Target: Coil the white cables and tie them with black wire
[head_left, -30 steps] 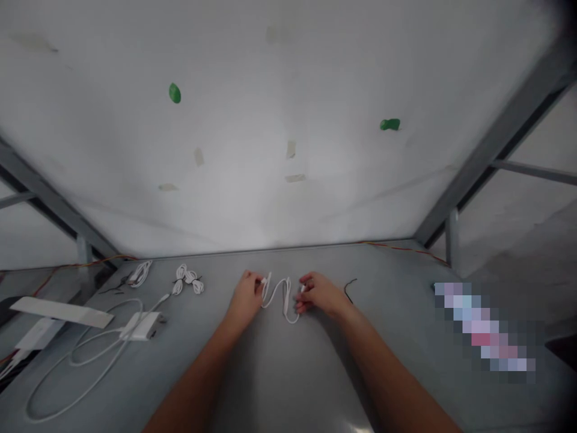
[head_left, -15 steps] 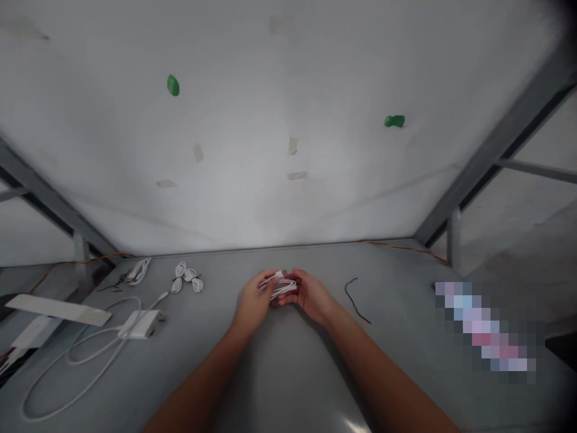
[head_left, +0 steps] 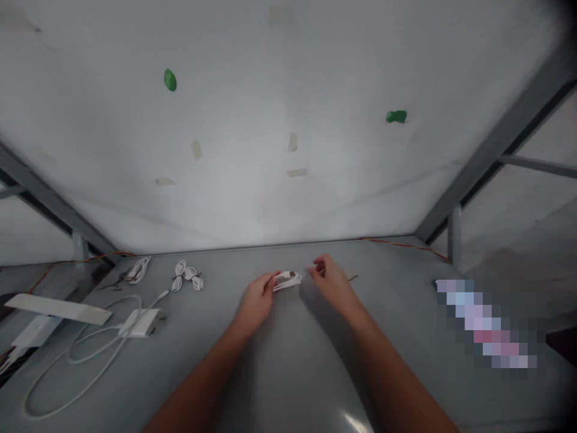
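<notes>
A short white cable, folded into a narrow bundle [head_left: 286, 280], lies with one end in my left hand [head_left: 258, 300]. That hand's fingers pinch the bundle near the far edge of its reach on the grey table top [head_left: 288, 355]. My right hand [head_left: 329, 279] stands apart to the right, fingers spread, holding nothing. Its fingertips are a little to the right of the bundle. A thin dark wire [head_left: 353, 278] lies just beyond those fingers, partly hidden by the hand.
At the left of the table lie two small bundled white cables [head_left: 187, 275], another coil [head_left: 139, 270], a white power adapter [head_left: 142, 323] with a long looped white cable [head_left: 74, 385], and a flat white strip [head_left: 58, 309]. A white wall with tape bits rises behind.
My right hand has let go of the white cable and moved away to the right, opening. My left hand keeps the folded bundle, now a little further from me. More of the dark wire was visible before.
</notes>
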A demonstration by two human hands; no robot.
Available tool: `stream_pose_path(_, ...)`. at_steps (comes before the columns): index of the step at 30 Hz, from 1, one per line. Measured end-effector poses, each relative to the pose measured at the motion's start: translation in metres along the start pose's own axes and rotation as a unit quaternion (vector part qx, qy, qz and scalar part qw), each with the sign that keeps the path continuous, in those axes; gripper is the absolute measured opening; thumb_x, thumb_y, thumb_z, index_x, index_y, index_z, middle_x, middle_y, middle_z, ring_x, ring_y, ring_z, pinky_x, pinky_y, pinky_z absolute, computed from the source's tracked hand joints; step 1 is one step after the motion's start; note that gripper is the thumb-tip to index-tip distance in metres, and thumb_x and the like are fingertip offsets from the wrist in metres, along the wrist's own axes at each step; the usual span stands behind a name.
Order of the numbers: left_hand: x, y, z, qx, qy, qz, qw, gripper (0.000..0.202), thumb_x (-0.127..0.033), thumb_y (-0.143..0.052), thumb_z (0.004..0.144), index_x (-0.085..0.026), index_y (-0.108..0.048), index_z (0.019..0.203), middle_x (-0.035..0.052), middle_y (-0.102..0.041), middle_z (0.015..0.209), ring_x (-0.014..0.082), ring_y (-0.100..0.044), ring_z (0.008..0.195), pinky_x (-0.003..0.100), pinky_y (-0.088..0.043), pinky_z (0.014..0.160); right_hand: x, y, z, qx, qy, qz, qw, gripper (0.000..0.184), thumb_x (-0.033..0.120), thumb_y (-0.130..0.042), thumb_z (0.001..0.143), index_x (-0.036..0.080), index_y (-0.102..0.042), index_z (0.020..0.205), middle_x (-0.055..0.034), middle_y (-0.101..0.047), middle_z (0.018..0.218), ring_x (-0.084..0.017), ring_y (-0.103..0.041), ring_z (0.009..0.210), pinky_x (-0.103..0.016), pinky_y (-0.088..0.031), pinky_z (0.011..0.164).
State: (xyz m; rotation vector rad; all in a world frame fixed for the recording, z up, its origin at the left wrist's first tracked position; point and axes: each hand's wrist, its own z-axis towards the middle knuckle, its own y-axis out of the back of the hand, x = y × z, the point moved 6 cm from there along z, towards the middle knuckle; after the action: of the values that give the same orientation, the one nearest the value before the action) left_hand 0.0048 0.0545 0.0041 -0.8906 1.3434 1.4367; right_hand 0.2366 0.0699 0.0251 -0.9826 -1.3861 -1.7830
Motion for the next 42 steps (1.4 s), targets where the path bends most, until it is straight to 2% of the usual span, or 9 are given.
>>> stream_pose_path(3,0.005,0.008,0.003,-0.012,0.057,0.009,0.998,0.041,-0.041,-0.052,0.096,-0.017,-0.076,0.119,-0.0011,-0.058,0.058,0.0176,-0.054,0.054,0.029,-0.042,0.057,-0.029,0.05,0.007,-0.004,-0.042,-0.225,0.973,0.021,0.016,-0.074,0.07,0.024,-0.055,0.068,-0.0059,-0.064,0.071,-0.021,-0.059,0.068,-0.031,-0.037,0.063)
stream_pose_path(6,0.008,0.011,0.005,-0.021,0.086,-0.006,0.996,0.046,-0.043,-0.051,0.096,-0.014,-0.074,0.123,-0.0015,-0.056,0.058,0.0163,-0.051,0.053,0.028,-0.038,0.055,-0.052,0.062,0.006,0.08,-0.074,-0.313,0.943,0.029,0.008,-0.072,0.065,0.023,-0.05,0.054,-0.0047,-0.059,0.058,-0.019,-0.056,0.06,-0.031,-0.032,0.06)
stream_pose_path(10,0.014,0.005,0.003,-0.006,0.129,-0.087,0.988,0.056,-0.047,-0.057,0.093,-0.014,-0.066,0.137,0.0001,-0.062,0.07,0.0126,-0.047,0.053,0.025,-0.034,0.051,-0.035,0.021,-0.004,0.166,-0.022,-0.276,0.946,0.023,0.002,-0.067,0.065,0.021,-0.058,0.055,-0.003,-0.062,0.06,-0.017,-0.056,0.059,-0.03,-0.033,0.061)
stream_pose_path(14,0.015,-0.005,-0.002,0.02,0.156,-0.172,0.972,0.062,-0.054,-0.064,0.089,-0.019,-0.064,0.14,0.0008,-0.064,0.08,0.0084,-0.043,0.054,0.02,-0.028,0.048,0.004,-0.02,-0.011,0.145,0.091,-0.232,0.958,0.024,0.0,-0.066,0.068,0.022,-0.058,0.061,-0.0056,-0.067,0.074,-0.019,-0.058,0.071,-0.029,-0.036,0.067)
stream_pose_path(18,0.011,-0.007,-0.004,0.028,0.161,-0.225,0.961,0.061,-0.058,-0.07,0.083,-0.022,-0.069,0.133,0.0003,-0.062,0.079,0.0071,-0.041,0.054,0.019,-0.024,0.047,0.003,-0.015,-0.01,0.095,0.108,-0.18,0.973,0.022,0.012,-0.076,0.068,0.023,-0.057,0.064,-0.0039,-0.065,0.074,-0.018,-0.055,0.069,-0.028,-0.037,0.064)
stream_pose_path(23,0.009,-0.003,-0.003,0.012,0.161,-0.224,0.961,0.058,-0.059,-0.069,0.084,-0.022,-0.072,0.128,0.0004,-0.061,0.08,0.0069,-0.039,0.053,0.021,-0.021,0.047,-0.017,-0.006,-0.009,0.148,0.068,-0.222,0.961,0.022,0.006,-0.072,0.063,0.022,-0.058,0.055,-0.0029,-0.062,0.064,-0.016,-0.051,0.061,-0.027,-0.035,0.059)
stream_pose_path(32,0.0,-0.018,-0.012,0.097,0.174,-0.273,0.941,0.053,-0.06,-0.077,0.074,-0.017,-0.075,0.105,-0.0001,-0.058,0.075,0.0067,-0.036,0.054,0.021,-0.021,0.048,0.03,-0.047,-0.023,0.08,0.126,-0.184,0.972,0.012,0.013,-0.054,0.091,0.018,-0.065,0.089,-0.012,-0.071,0.091,-0.023,-0.062,0.083,-0.031,-0.042,0.075)
stream_pose_path(36,0.001,-0.013,-0.009,0.06,0.17,-0.283,0.942,0.049,-0.061,-0.079,0.072,-0.017,-0.071,0.092,-0.001,-0.057,0.074,0.0062,-0.036,0.053,0.021,-0.022,0.048,0.041,-0.059,-0.033,0.109,0.177,-0.081,0.975,0.008,0.017,-0.058,0.091,0.02,-0.065,0.091,-0.0077,-0.069,0.093,-0.022,-0.062,0.087,-0.031,-0.044,0.079)
stream_pose_path(42,0.008,0.002,-0.001,0.019,0.15,-0.22,0.964,0.045,-0.058,-0.068,0.084,-0.014,-0.07,0.096,-0.003,-0.053,0.066,0.0069,-0.035,0.048,0.022,-0.022,0.047,0.035,-0.062,-0.034,0.125,0.139,-0.041,0.981,0.007,0.015,-0.066,0.086,0.021,-0.07,0.084,-0.0036,-0.066,0.083,-0.019,-0.059,0.076,-0.03,-0.044,0.073)
